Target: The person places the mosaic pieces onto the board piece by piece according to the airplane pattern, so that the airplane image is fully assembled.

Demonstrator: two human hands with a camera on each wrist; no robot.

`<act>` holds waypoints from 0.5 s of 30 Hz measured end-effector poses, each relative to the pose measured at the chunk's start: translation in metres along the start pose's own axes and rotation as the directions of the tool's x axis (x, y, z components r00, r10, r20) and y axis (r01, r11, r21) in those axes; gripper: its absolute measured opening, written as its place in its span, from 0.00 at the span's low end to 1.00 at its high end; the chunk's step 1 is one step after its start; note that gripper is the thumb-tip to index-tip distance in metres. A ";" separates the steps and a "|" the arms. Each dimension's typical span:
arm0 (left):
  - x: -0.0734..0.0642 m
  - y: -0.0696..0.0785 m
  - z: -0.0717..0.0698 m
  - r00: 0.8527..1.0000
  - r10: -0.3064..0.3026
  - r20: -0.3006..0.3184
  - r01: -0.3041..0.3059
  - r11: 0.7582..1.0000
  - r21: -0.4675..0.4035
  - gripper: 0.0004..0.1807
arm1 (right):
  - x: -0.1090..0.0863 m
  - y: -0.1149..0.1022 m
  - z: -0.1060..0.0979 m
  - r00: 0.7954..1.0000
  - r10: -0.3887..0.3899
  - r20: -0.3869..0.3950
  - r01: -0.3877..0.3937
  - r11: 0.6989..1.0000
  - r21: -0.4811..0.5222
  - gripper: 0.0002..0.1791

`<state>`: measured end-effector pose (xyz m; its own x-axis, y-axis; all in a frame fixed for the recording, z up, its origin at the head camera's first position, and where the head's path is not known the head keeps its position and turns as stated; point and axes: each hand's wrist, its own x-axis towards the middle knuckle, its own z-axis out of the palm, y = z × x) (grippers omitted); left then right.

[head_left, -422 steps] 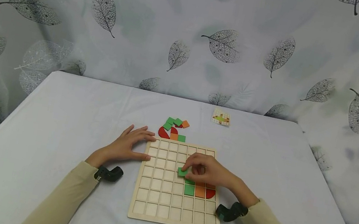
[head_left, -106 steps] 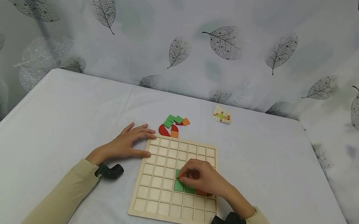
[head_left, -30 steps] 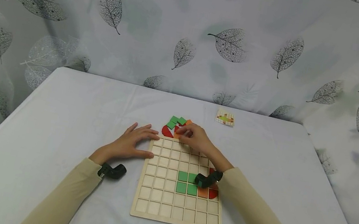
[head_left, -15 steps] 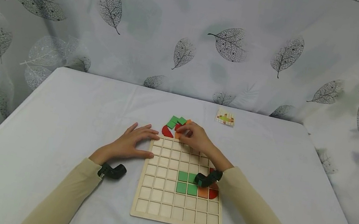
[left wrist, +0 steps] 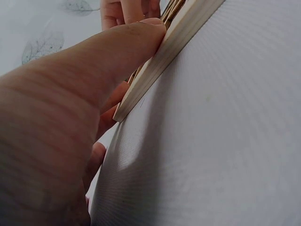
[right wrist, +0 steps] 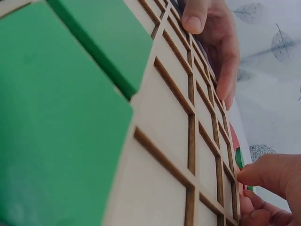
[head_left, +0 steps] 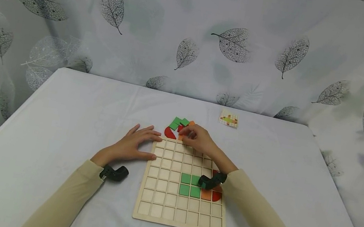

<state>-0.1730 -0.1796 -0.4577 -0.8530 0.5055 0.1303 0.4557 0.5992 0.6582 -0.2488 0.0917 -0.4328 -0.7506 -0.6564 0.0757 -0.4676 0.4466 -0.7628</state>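
A wooden grid board [head_left: 162, 211] lies on the white table. My left hand [head_left: 132, 146] rests on its left edge, fingers spread, thumb on the rim. At the far edge, my right hand [head_left: 199, 139] has thumb and fingertips together at an orange square tile [head_left: 180, 138], seemingly pinching it; the fingers partly hide it. A red rounded piece [head_left: 169, 133] and loose green tiles [head_left: 175, 123] lie beside those fingers. In the board sit green tiles [head_left: 184, 190], an orange tile [head_left: 206, 194] and a red quarter-round [head_left: 216, 196]. The right wrist covers some set pieces.
A small pattern card [head_left: 229, 119] lies at the back of the table, right of the loose pieces. Another orange tile [head_left: 191, 123] shows behind the right hand. A leaf-print cloth [head_left: 147, 22] hangs behind the table.
Since 3.5 s ago my right hand has gone from the board's green tiles to the loose pieces beyond the far edge. Lately the orange tile has shifted slightly right; the left hand stays put.
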 end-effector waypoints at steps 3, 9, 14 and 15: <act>0.000 0.000 0.000 1.000 -0.001 -0.001 0.001 1.000 0.001 0.29 | -0.001 0.001 0.000 1.000 0.011 -0.003 -0.011 1.000 0.015 0.14; 0.000 0.000 0.000 1.000 0.003 0.000 -0.003 1.000 -0.001 0.29 | -0.002 0.000 0.002 0.999 0.037 -0.025 -0.037 0.999 -0.009 0.15; 0.000 0.000 0.000 1.000 -0.003 0.000 0.003 1.000 -0.003 0.29 | -0.002 -0.001 0.002 0.999 0.037 -0.029 -0.038 0.999 -0.032 0.13; 0.000 0.000 0.000 1.000 -0.005 0.000 0.005 1.000 -0.004 0.29 | -0.002 0.000 0.002 0.999 0.039 -0.028 -0.040 0.999 -0.030 0.12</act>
<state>-0.1730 -0.1796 -0.4582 -0.8552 0.5027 0.1266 0.4504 0.5996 0.6615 -0.2459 0.0917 -0.4339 -0.7811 -0.6212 0.0637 -0.4510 0.4907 -0.7455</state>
